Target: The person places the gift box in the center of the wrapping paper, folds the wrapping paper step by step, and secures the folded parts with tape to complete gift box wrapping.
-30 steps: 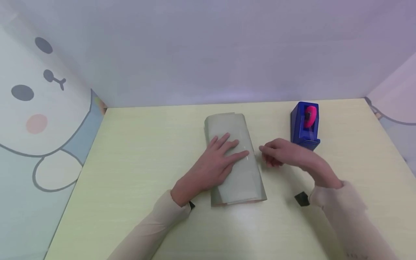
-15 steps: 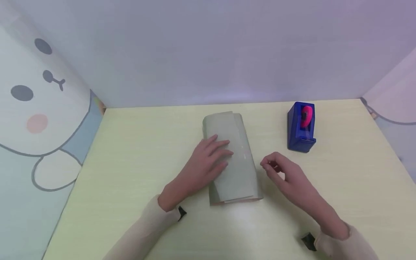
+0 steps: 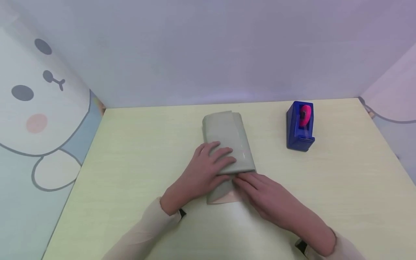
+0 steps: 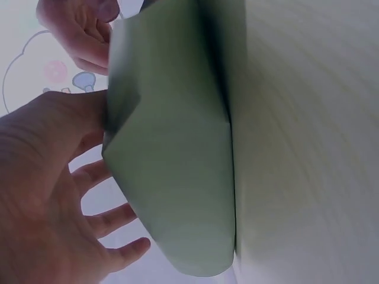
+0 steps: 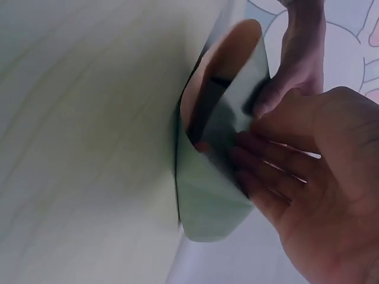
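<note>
A grey-green paper parcel [image 3: 224,126] lies on the table, its wrapped-over edge running lengthwise along the top. My left hand [image 3: 208,169] rests on its near half with the fingers spread. At the near end, my right hand [image 3: 271,198] presses the upper paper inward with extended fingers. Below those fingers a lower flap shows its pinkish inner side [image 3: 229,197]. In the right wrist view, the open paper end [image 5: 204,89] gapes beside my right fingers [image 5: 269,171]; what lies inside is dark and unclear. The left wrist view shows the parcel's smooth green side [image 4: 172,171].
A blue tape dispenser [image 3: 299,131] with a pink roll [image 3: 304,115] stands on the pale wooden table [image 3: 146,141], to the right of the parcel. Behind the table rises a plain wall [image 3: 227,54]; a cartoon-printed wall [image 3: 48,119] borders the left.
My right hand has come from the parcel's right side to its near end, where the upper paper is now pushed in. My left hand has shifted slightly nearer and left on the parcel.
</note>
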Demonstrator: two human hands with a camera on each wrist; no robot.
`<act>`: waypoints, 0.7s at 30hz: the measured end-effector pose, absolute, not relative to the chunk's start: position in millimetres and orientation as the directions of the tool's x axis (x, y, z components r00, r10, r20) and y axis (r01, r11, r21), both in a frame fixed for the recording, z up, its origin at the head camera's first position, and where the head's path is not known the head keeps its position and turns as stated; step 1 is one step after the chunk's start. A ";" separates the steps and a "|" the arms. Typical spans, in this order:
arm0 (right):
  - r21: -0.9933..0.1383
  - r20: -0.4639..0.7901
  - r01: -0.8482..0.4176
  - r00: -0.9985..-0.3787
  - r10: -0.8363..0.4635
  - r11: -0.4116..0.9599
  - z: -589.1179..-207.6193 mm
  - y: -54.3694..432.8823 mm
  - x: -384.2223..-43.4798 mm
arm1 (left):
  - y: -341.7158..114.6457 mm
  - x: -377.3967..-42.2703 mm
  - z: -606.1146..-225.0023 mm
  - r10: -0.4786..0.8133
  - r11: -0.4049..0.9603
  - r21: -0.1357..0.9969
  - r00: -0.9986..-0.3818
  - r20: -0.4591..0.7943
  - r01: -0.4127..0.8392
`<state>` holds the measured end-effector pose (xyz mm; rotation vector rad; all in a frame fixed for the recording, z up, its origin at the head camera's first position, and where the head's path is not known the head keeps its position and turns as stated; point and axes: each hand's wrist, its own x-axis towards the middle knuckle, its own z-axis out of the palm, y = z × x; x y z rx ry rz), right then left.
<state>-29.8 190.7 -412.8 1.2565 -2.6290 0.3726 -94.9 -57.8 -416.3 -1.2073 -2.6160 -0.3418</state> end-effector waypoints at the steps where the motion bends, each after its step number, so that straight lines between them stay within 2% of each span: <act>1: -0.132 0.282 -0.784 -0.617 -0.735 0.607 -414.0 189.4 -30.5 | -58.2 -95.9 -416.8 0.718 0.629 0.105 -0.627 0.303 0.771; 6: -0.106 0.214 -0.782 -0.621 -0.754 0.614 -417.5 181.0 -32.6 | -61.2 -100.7 -419.3 0.744 0.610 0.080 -0.605 0.284 0.788; 11: -0.074 0.153 -0.785 -0.618 -0.771 0.615 -419.6 175.9 -32.0 | -65.0 -103.1 -421.5 0.757 0.588 0.116 -0.595 0.270 0.801; 14: -0.134 0.175 -0.765 -0.644 -0.745 0.630 -418.3 177.9 -32.0 | -64.9 -103.7 -423.7 0.757 0.583 0.138 -0.597 0.266 0.801; 17: -0.292 0.208 -0.660 -0.750 -0.627 0.692 -410.5 182.9 -30.9 | -63.3 -103.3 -425.0 0.753 0.588 0.142 -0.603 0.262 0.796; 20: -0.476 0.209 -0.462 -0.886 -0.413 0.749 -398.5 189.2 -30.0 | -61.3 -102.0 -425.0 0.748 0.609 0.126 -0.619 0.238 0.783; 21: -0.519 0.170 -0.374 -0.926 -0.337 0.768 -395.7 191.0 -30.1 | -60.7 -101.3 -425.1 0.746 0.616 0.117 -0.625 0.231 0.779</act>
